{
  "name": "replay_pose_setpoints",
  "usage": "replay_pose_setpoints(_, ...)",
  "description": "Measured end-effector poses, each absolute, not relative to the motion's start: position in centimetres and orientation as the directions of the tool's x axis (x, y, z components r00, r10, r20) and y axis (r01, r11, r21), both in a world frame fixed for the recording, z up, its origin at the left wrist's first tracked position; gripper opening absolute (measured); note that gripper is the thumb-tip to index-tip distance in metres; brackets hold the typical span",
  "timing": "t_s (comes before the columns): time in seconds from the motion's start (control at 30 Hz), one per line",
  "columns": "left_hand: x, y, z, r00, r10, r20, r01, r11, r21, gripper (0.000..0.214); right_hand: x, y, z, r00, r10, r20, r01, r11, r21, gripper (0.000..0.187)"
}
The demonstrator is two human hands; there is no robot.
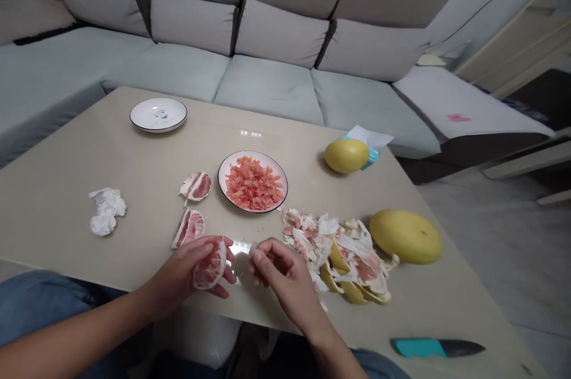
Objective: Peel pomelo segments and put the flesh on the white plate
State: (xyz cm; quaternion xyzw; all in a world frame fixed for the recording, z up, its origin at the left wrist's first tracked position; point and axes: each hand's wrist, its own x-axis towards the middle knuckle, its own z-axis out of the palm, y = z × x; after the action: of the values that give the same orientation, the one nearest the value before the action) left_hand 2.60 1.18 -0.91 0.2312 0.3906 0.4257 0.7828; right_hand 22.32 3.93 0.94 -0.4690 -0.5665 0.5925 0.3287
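Note:
My left hand [187, 275] is closed around a pink pomelo segment [209, 266] near the table's front edge. Just to its right, my right hand [281, 275] pinches a small white bit of membrane [253, 251] between fingertips. Two more pink segments [190, 227] [197, 185] lie on the table just beyond my left hand. Behind them stands a white plate of peeled pink pulp pieces [253, 184]. A heap of peel and membrane scraps [339, 257] lies right of my right hand.
Beige table [66, 159] with an empty white plate [158, 114] at the back left, crumpled tissue [106, 211] at left, a whole pomelo [345, 154] by a tissue pack, a cut pomelo piece [405, 236], a teal-handled knife [435, 347] front right. Grey sofa behind.

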Motion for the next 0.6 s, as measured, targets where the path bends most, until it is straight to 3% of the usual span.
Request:
replay_pose_setpoints(0.1, 2.4, 1.3, -0.6, 0.387, 0.825, -0.411, -0.494, 0.562, 0.664, 0.037, 23.5, 4.8, 1.2, -0.3, 0.95, -0.084, 0.451, 0.063, -0.89, 0.027)
replay_pose_setpoints(0.17, 2.5, 1.3, -0.4, 0.404, 0.815, -0.414, -0.45, 0.572, 0.686, 0.044, 24.6, 5.5, 1.0, -0.266, 0.963, -0.037, 0.649, 0.15, -0.746, 0.026)
replay_pose_setpoints(0.27, 2.6, 1.1, -0.3, 0.394, 0.829, -0.397, -0.317, 0.528, 0.788, 0.053, 26.8, 6.7, 0.5, -0.179, 0.984, -0.008, 0.871, 0.154, -0.466, 0.026)
replay_pose_setpoints(0.43, 2.7, 0.9, -1.1, 0.321, 0.88, -0.351, -0.106, 0.402, 0.91, 0.051, 29.9, 8.2, 0.1, -0.106, 0.994, 0.002, 0.991, 0.105, -0.086, 0.012)
replay_pose_setpoints(0.5, 2.7, 0.8, -1.5, 0.309, 0.879, -0.364, -0.086, 0.407, 0.91, 0.044, 30.5, 8.3, 0.2, -0.089, 0.996, -0.024, 0.996, 0.089, -0.028, 0.016)
replay_pose_setpoints(0.6, 2.6, 0.7, -1.8, 0.324, 0.869, -0.375, -0.068, 0.417, 0.907, 0.027, 30.8, 8.2, 0.3, -0.071, 0.997, -0.032, 0.996, 0.069, -0.058, 0.025)
